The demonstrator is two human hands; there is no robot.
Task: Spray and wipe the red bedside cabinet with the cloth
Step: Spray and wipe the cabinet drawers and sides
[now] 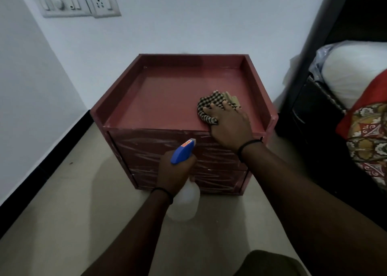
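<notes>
Fingers of right hand (230,127) press cloth (206,104); left hand (173,175) grips bottle (185,204).

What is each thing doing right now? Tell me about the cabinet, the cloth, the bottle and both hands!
red cabinet: drawers closed, front covered in what looks like plastic wrap.
left hand: grips the neck of the spray bottle.
right hand: fingers spread, pressing on the cloth.
spray bottle: held before the cabinet front, nozzle facing it.
cloth: bunched up on the cabinet top.
</notes>
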